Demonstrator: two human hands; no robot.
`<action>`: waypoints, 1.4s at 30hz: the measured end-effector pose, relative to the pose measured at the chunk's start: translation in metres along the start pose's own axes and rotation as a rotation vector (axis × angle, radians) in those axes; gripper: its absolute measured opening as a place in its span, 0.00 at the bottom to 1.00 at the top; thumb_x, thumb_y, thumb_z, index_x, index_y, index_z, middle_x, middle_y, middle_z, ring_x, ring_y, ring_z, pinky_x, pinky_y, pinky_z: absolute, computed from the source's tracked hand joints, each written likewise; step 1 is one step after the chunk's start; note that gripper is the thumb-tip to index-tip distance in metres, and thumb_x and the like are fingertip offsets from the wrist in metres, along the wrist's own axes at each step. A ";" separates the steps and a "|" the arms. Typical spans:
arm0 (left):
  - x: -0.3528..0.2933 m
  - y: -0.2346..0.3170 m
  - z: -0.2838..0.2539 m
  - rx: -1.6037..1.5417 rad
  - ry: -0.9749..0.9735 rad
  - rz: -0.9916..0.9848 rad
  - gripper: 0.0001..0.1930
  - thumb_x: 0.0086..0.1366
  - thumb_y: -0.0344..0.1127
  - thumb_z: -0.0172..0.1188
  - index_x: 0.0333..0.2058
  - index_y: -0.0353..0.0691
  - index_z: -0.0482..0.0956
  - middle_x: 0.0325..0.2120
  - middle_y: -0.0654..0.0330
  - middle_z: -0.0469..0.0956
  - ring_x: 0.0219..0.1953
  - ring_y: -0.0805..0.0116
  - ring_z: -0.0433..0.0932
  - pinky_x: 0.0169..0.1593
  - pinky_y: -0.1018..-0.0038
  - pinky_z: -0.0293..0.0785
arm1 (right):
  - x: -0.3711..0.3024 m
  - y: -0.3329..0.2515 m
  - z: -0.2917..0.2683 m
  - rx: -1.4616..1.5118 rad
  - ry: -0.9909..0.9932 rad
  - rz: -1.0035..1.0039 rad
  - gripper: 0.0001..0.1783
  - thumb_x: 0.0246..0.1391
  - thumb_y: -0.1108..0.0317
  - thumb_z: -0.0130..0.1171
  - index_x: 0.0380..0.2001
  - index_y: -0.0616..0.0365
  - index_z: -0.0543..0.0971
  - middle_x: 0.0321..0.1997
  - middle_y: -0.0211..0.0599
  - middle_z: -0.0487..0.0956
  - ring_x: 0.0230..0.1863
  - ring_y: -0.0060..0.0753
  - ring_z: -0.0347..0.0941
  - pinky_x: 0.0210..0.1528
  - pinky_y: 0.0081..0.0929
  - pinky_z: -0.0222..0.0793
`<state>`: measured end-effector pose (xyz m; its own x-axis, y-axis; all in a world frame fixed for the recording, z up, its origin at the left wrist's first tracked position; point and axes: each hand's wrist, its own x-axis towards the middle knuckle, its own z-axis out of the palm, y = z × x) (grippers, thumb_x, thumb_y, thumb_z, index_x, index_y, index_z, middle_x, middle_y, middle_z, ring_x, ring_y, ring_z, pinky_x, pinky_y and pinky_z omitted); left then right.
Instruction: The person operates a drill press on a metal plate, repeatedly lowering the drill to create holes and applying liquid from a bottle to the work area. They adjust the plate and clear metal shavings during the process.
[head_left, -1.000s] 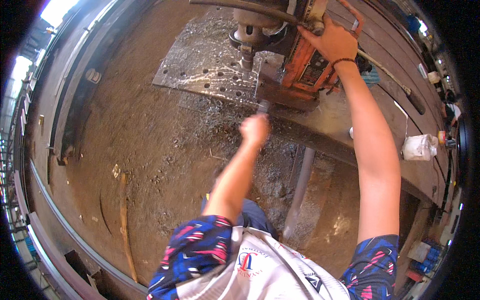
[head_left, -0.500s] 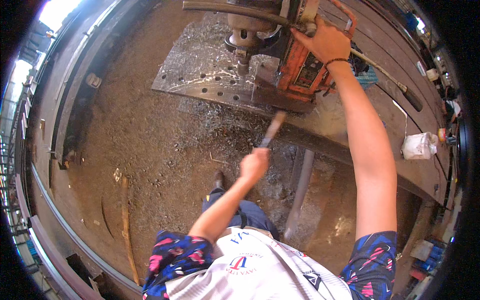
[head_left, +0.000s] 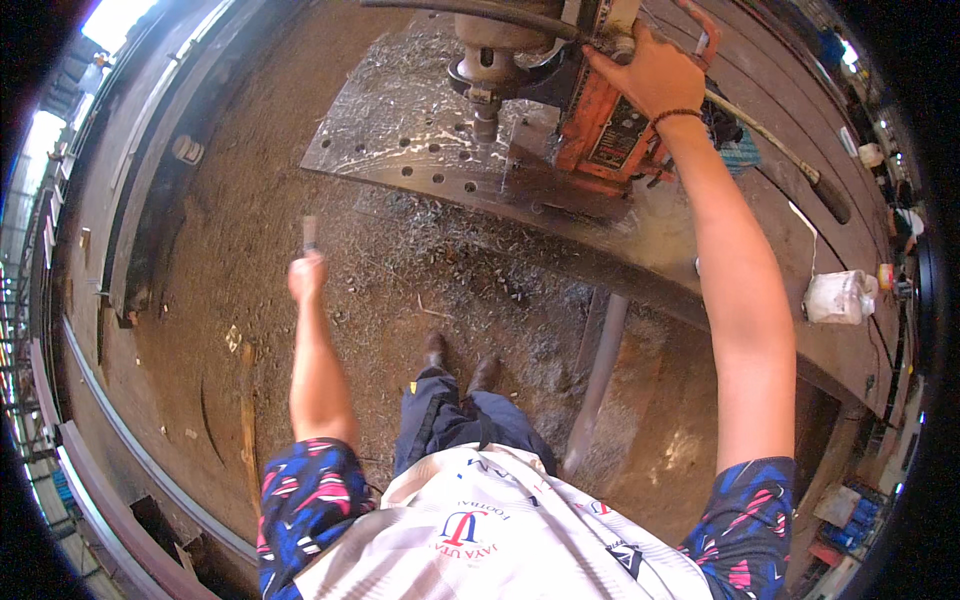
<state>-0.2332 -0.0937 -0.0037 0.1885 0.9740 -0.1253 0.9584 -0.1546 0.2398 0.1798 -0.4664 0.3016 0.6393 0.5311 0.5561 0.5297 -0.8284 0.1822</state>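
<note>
while my right hand (head_left: 655,80) rests on the orange drill (head_left: 588,130), finger closure unclear, my left hand (head_left: 308,274) has fingers clamped on a short, blurred tool (head_left: 310,232) above the floor (head_left: 370,320), left of the holed plate (head_left: 400,120).

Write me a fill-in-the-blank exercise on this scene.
The right hand rests on the drilling machine, a dark ____ around its wrist.
The hand gripping the blurred tool is the ____ one.
The metal plate is pierced by several round ____.
The plastic jug at the picture's right is coloured ____.

Missing words: bracelet; left; holes; white.
</note>
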 end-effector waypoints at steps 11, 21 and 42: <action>-0.356 0.195 0.097 -0.403 -0.646 0.740 0.20 0.71 0.50 0.44 0.38 0.38 0.75 0.28 0.39 0.80 0.32 0.36 0.79 0.36 0.45 0.73 | -0.002 0.003 0.006 0.023 0.003 -0.011 0.46 0.45 0.21 0.50 0.48 0.52 0.79 0.30 0.48 0.83 0.32 0.46 0.83 0.32 0.43 0.78; -0.306 0.303 0.115 -0.414 -0.471 0.551 0.24 0.71 0.55 0.43 0.38 0.38 0.78 0.31 0.40 0.81 0.38 0.38 0.80 0.42 0.48 0.75 | 0.006 -0.003 0.001 -0.020 -0.087 0.028 0.48 0.46 0.21 0.48 0.53 0.53 0.77 0.35 0.51 0.83 0.36 0.49 0.83 0.37 0.47 0.78; -0.374 0.224 0.099 -0.475 -0.618 0.561 0.21 0.70 0.51 0.46 0.36 0.37 0.77 0.28 0.38 0.79 0.33 0.36 0.79 0.37 0.46 0.74 | 0.004 0.003 0.005 -0.014 -0.090 0.042 0.46 0.47 0.22 0.48 0.52 0.51 0.77 0.32 0.50 0.84 0.35 0.49 0.83 0.36 0.47 0.78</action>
<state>-0.0678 -0.5093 0.0019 0.8033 0.4979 -0.3269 0.5332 -0.3565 0.7672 0.1869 -0.4655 0.3000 0.7088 0.5088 0.4885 0.4938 -0.8525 0.1714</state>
